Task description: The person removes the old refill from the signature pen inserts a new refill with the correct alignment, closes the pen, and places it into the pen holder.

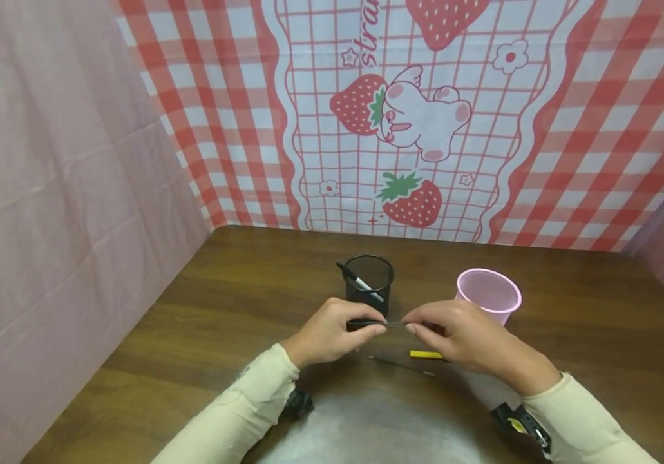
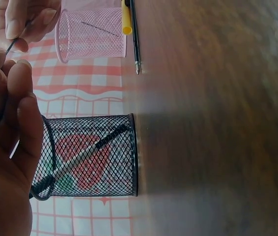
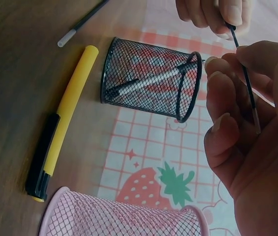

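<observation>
Near the table's middle, my left hand (image 1: 322, 332) grips a slim black pen barrel (image 1: 360, 323) between thumb and fingers. From its end a thin dark pen refill (image 3: 247, 78) runs across to my right hand (image 1: 465, 332), which pinches it. In the right wrist view the refill's pale rear end lies over the right palm. Below the hands, a second refill (image 1: 398, 365) lies on the table with its metal tip to the left. A yellow stick with a black clipped end (image 3: 72, 98) lies beside it, partly hidden by the right hand in the head view.
A black mesh pen cup (image 1: 369, 283) stands behind the left hand, with a black-and-white marker (image 1: 360, 281) leaning in it. Behind the right hand stands a pink mesh cup (image 1: 489, 293). A checked strawberry cloth (image 1: 401, 129) hangs at the table's back edge.
</observation>
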`<state>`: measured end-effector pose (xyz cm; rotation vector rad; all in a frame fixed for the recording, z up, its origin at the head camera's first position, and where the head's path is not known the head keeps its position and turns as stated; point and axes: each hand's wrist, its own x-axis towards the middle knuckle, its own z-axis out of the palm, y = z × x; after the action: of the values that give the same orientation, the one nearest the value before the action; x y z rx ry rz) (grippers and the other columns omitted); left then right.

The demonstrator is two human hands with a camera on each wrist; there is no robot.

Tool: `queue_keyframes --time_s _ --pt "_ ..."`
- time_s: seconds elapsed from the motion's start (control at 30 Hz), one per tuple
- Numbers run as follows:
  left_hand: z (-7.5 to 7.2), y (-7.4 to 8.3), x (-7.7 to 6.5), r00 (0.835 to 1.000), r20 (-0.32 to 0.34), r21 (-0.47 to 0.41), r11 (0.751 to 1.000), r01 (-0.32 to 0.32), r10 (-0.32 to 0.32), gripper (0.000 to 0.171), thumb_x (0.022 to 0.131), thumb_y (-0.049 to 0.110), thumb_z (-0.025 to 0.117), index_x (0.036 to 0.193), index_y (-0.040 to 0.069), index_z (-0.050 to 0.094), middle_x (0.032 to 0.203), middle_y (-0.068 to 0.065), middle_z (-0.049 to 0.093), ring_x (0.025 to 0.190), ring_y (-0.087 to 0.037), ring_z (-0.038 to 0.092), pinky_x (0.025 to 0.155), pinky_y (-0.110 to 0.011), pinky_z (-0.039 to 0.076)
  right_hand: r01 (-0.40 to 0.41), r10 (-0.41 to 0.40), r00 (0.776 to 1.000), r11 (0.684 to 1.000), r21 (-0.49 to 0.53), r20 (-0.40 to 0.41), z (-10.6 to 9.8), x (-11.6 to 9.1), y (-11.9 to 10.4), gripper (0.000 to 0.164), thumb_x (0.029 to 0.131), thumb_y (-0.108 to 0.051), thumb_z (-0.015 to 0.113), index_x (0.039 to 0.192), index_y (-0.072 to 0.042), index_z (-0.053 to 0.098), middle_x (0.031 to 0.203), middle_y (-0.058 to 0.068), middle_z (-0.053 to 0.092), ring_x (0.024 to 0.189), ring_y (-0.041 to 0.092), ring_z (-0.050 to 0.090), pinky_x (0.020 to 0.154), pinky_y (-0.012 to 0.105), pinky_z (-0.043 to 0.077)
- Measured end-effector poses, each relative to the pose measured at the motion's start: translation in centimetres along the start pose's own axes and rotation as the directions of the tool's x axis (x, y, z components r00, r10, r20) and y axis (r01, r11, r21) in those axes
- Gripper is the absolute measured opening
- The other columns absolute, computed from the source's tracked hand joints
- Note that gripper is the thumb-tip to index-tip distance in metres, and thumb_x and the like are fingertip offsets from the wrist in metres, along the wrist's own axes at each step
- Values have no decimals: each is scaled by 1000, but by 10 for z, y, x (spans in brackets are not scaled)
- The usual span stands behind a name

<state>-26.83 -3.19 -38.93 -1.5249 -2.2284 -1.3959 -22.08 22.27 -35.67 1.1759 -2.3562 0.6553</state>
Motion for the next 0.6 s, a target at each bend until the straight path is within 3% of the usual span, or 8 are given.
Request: queue_keyframes --time_s 0.3,0.6 --pt "1 -1 0 999 -15 60 998 -29 30 7 95 10 69 100 7 73 80 3 69 56 7 53 54 -15 50 9 -9 1000 999 39 12 4 0 -2 19 86 -3 75 101 -15 76 91 -8 73 75 -3 60 62 24 53" --pt "1 -3 0 998 -15 96 994 -57 59 6 93 9 69 97 7 74 87 3 70 72 2 57 67 -15 51 3 -4 1000 999 44 25 6 0 -2 18 88 -4 74 100 -17 76 89 -11 72 76 -4 60 64 17 50"
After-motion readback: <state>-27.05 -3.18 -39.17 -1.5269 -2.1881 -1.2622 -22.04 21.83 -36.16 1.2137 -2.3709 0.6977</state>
